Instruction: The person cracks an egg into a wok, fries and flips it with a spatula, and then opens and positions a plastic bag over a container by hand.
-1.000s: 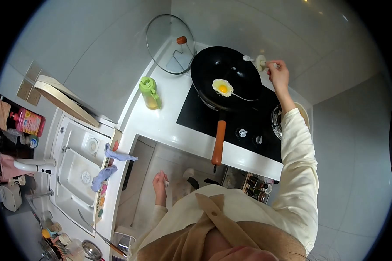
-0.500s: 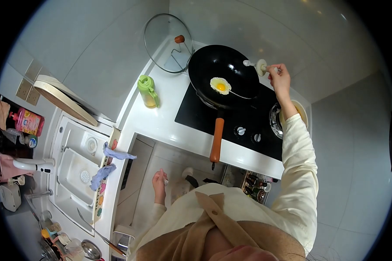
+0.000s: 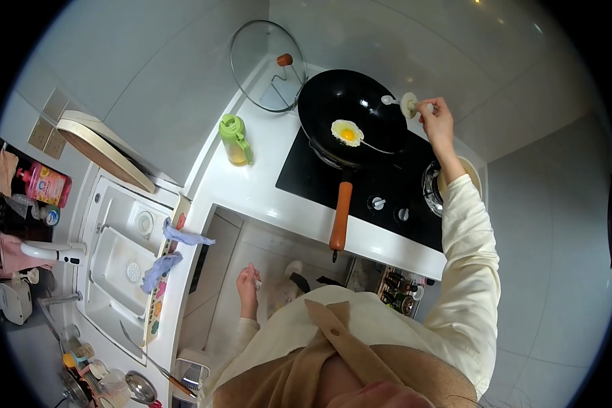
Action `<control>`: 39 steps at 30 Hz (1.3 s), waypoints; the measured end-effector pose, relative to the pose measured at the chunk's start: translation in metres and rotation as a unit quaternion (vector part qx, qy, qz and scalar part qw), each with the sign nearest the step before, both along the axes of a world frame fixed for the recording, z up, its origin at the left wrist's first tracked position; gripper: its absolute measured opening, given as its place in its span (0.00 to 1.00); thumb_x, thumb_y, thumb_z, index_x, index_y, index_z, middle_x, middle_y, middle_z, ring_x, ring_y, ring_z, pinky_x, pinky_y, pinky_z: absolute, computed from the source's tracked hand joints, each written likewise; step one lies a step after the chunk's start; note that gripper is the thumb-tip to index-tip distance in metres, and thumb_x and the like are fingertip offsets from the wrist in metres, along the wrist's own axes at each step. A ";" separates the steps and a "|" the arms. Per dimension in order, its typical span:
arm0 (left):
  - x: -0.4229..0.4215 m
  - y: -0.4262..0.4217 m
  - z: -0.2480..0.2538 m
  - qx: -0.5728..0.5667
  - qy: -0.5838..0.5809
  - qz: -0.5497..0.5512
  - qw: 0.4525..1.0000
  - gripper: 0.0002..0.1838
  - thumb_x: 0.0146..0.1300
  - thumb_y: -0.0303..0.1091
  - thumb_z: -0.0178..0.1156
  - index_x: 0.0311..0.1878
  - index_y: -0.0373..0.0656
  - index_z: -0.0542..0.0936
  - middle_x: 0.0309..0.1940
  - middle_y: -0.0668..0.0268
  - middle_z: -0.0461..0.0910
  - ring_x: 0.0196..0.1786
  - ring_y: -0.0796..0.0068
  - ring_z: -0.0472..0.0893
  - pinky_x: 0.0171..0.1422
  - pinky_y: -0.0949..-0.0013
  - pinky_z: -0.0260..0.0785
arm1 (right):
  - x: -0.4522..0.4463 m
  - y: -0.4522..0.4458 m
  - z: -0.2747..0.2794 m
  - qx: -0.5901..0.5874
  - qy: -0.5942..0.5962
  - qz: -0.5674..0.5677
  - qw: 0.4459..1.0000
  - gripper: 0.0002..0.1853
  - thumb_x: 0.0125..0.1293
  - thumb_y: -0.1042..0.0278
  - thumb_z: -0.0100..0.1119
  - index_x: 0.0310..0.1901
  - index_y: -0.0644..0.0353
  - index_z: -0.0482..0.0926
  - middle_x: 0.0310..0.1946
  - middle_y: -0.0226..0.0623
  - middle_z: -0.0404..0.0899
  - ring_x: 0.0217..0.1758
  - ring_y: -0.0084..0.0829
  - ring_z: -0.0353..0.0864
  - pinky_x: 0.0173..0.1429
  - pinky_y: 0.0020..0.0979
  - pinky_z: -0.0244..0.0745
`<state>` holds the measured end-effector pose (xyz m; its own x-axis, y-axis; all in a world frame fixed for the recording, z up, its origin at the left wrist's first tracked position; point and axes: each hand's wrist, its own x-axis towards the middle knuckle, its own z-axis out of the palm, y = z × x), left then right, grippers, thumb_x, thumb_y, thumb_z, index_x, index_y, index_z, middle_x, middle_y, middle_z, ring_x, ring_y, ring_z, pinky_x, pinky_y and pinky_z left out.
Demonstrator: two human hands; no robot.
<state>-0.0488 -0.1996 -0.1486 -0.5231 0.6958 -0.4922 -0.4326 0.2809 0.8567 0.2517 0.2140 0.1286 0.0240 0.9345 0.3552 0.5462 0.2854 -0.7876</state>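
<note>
White disc-collared spoon, upper centre-right, at rim of black wok with egg.
Right hand pinches handle end, presumably leaving spoon bowl free; left hand, lower centre, curled, contents unclear.

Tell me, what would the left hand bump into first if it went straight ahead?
Probably the counter, at its front edge, which lies ahead of the left hand. Depth is unclear from this one view, so the hand might pass above or below it.
</note>
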 end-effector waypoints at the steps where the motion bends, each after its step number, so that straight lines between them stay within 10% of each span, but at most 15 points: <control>1: -0.001 0.000 0.000 -0.003 0.000 -0.001 1.000 0.19 0.66 0.46 0.53 0.22 0.46 0.73 0.16 0.76 0.69 0.18 0.89 0.63 0.23 0.82 0.50 | -0.002 -0.001 0.002 0.001 0.008 -0.005 1.000 0.11 0.57 0.65 0.61 0.36 0.60 0.73 0.16 0.27 0.71 0.14 0.14 0.62 0.18 0.19 0.53; 18: -0.002 0.007 0.003 -0.029 -0.004 -0.015 0.999 0.19 0.66 0.46 0.53 0.21 0.46 0.72 0.16 0.76 0.69 0.19 0.88 0.63 0.24 0.81 0.51 | -0.008 -0.005 0.019 0.052 0.017 -0.030 0.998 0.13 0.56 0.64 0.60 0.37 0.65 0.74 0.17 0.31 0.74 0.22 0.21 0.75 0.30 0.23 0.68; 21: -0.003 0.008 0.001 -0.021 -0.016 -0.022 0.999 0.19 0.66 0.45 0.53 0.21 0.46 0.72 0.16 0.76 0.68 0.19 0.88 0.63 0.24 0.81 0.51 | -0.013 -0.006 0.011 0.037 -0.007 -0.026 0.999 0.10 0.58 0.66 0.60 0.36 0.61 0.73 0.16 0.28 0.71 0.16 0.15 0.66 0.21 0.19 0.58; 27: 0.000 0.015 0.006 -0.015 0.013 -0.056 0.998 0.19 0.67 0.45 0.52 0.21 0.46 0.72 0.16 0.75 0.69 0.19 0.87 0.64 0.25 0.80 0.52 | 0.025 -0.042 0.039 -0.080 0.341 -0.009 0.937 0.07 0.61 0.68 0.57 0.36 0.61 0.70 0.19 0.29 0.69 0.17 0.17 0.62 0.20 0.19 0.57; 34: 0.035 0.026 0.011 -0.020 -0.031 -0.195 0.980 0.19 0.67 0.46 0.50 0.23 0.46 0.72 0.18 0.74 0.70 0.21 0.86 0.65 0.25 0.80 0.53 | 0.158 -0.214 0.078 -0.048 0.431 -0.008 0.901 0.07 0.65 0.68 0.52 0.36 0.62 0.69 0.18 0.29 0.67 0.17 0.14 0.60 0.20 0.17 0.58; 39: 0.086 0.017 0.012 -0.094 -0.029 -0.310 0.946 0.18 0.67 0.47 0.51 0.24 0.45 0.72 0.18 0.72 0.70 0.22 0.85 0.66 0.27 0.79 0.55 | 0.254 -0.402 0.050 -0.098 0.386 -0.215 0.892 0.05 0.65 0.68 0.51 0.37 0.59 0.70 0.15 0.26 0.66 0.12 0.14 0.59 0.15 0.17 0.57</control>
